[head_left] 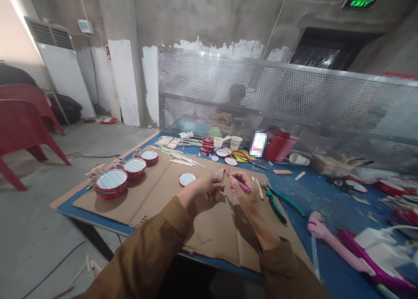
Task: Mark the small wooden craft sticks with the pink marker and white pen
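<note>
My left hand (209, 185) is closed on a small flat wooden stick (224, 176), held upright just above the cardboard sheet (156, 194). In my right hand (240, 190) is a slim tool with a purple handle (243, 186); its tip points toward the stick, and I cannot tell whether they touch. Behind my left hand lies a round white-topped disc with a red rim (187, 179). To the right of my right hand, pliers with green handles (277, 206) lie across the cardboard's edge, with thin wooden sticks (258, 188) beside them.
Stacked red-rimmed discs (111, 180) stand on the left. Paper cups (235, 142), yellow scissors (241, 156), a phone (258, 143) and a red bottle (277, 146) line the back. A pink glue gun (339, 244) and white plugs (380, 246) lie at right. A perforated metal panel (202, 90) stands behind.
</note>
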A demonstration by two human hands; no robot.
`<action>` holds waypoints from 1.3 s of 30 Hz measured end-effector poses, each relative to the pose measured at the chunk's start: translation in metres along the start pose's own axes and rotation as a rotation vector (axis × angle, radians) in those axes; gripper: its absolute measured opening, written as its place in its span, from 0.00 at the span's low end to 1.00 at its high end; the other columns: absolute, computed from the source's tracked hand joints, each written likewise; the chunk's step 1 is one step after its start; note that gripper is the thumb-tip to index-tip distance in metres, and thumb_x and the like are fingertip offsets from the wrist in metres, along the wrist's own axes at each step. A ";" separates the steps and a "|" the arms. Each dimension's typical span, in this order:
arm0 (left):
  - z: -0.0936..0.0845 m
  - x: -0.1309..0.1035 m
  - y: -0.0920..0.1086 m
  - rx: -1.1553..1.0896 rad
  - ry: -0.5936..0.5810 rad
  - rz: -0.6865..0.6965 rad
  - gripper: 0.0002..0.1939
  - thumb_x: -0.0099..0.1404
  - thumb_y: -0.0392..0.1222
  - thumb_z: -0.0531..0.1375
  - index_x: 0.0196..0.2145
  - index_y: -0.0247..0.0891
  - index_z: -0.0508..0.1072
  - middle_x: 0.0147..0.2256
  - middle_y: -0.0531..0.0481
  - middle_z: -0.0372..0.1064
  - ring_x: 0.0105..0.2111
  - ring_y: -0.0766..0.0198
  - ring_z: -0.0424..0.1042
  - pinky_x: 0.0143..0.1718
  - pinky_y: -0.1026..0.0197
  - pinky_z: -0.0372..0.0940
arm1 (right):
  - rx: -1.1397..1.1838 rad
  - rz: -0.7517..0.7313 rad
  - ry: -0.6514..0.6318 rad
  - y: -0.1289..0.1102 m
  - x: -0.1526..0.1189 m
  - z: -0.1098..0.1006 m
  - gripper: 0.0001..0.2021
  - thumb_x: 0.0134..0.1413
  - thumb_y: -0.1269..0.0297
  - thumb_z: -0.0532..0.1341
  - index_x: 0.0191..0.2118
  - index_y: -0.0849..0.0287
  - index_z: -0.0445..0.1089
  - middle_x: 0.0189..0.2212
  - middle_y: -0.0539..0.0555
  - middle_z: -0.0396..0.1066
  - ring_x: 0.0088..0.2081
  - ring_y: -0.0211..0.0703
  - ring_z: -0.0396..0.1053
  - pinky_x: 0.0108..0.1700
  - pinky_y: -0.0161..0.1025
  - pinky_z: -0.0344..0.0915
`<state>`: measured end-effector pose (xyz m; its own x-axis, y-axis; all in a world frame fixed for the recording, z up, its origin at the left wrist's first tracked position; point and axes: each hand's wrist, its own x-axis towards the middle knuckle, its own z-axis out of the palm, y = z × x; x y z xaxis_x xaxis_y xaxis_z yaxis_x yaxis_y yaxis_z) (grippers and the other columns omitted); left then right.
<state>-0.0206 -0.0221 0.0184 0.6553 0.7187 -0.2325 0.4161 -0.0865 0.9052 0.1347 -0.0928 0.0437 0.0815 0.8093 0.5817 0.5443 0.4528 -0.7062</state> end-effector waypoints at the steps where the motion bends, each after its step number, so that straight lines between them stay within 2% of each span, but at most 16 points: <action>1: 0.000 0.000 0.000 -0.003 -0.004 0.004 0.09 0.70 0.43 0.53 0.37 0.35 0.67 0.19 0.54 0.65 0.16 0.68 0.66 0.22 0.66 0.63 | 0.003 0.002 0.001 0.000 0.000 0.000 0.14 0.56 0.52 0.59 0.32 0.58 0.72 0.25 0.53 0.74 0.31 0.46 0.73 0.40 0.43 0.68; 9: 0.000 -0.002 -0.002 0.000 0.019 0.017 0.09 0.69 0.44 0.54 0.37 0.34 0.67 0.19 0.55 0.65 0.16 0.68 0.65 0.22 0.65 0.62 | 0.067 0.010 0.002 0.005 0.000 0.003 0.13 0.55 0.52 0.59 0.33 0.57 0.71 0.25 0.53 0.73 0.29 0.44 0.71 0.33 0.40 0.67; 16: 0.000 0.003 -0.010 -0.008 0.011 0.043 0.14 0.68 0.52 0.56 0.36 0.36 0.66 0.20 0.55 0.66 0.15 0.69 0.65 0.21 0.66 0.61 | 0.070 0.028 -0.014 0.006 0.000 0.003 0.14 0.56 0.51 0.59 0.33 0.57 0.71 0.24 0.52 0.72 0.27 0.43 0.70 0.29 0.38 0.66; 21: 0.000 0.004 -0.014 -0.023 0.019 0.056 0.15 0.67 0.53 0.57 0.37 0.36 0.66 0.20 0.55 0.66 0.15 0.70 0.65 0.20 0.67 0.61 | 0.074 0.030 -0.021 0.004 -0.001 0.002 0.13 0.57 0.52 0.58 0.34 0.57 0.71 0.26 0.53 0.74 0.28 0.42 0.70 0.31 0.38 0.66; 28: 0.001 -0.002 -0.004 -0.006 0.016 0.016 0.11 0.69 0.46 0.54 0.40 0.35 0.67 0.20 0.55 0.66 0.16 0.68 0.65 0.22 0.66 0.61 | 0.069 0.004 -0.034 0.007 -0.002 0.003 0.14 0.59 0.52 0.58 0.34 0.58 0.71 0.29 0.54 0.75 0.30 0.42 0.71 0.34 0.38 0.67; 35: -0.002 0.006 -0.013 -0.023 -0.011 0.075 0.18 0.66 0.54 0.58 0.43 0.35 0.68 0.20 0.55 0.67 0.16 0.69 0.65 0.20 0.67 0.60 | 0.054 -0.040 0.008 0.010 -0.001 0.004 0.12 0.59 0.54 0.58 0.35 0.57 0.72 0.31 0.54 0.75 0.32 0.43 0.71 0.36 0.38 0.67; 39: -0.003 0.008 -0.016 -0.023 -0.017 0.057 0.16 0.65 0.52 0.59 0.40 0.35 0.68 0.19 0.54 0.67 0.15 0.69 0.64 0.20 0.67 0.60 | 0.038 -0.023 -0.006 0.008 -0.001 0.004 0.11 0.60 0.55 0.58 0.35 0.56 0.71 0.28 0.52 0.74 0.29 0.42 0.70 0.32 0.37 0.66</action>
<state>-0.0237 -0.0125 0.0033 0.6884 0.7012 -0.1859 0.3631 -0.1113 0.9251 0.1356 -0.0884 0.0356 0.0643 0.8007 0.5957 0.5142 0.4850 -0.7074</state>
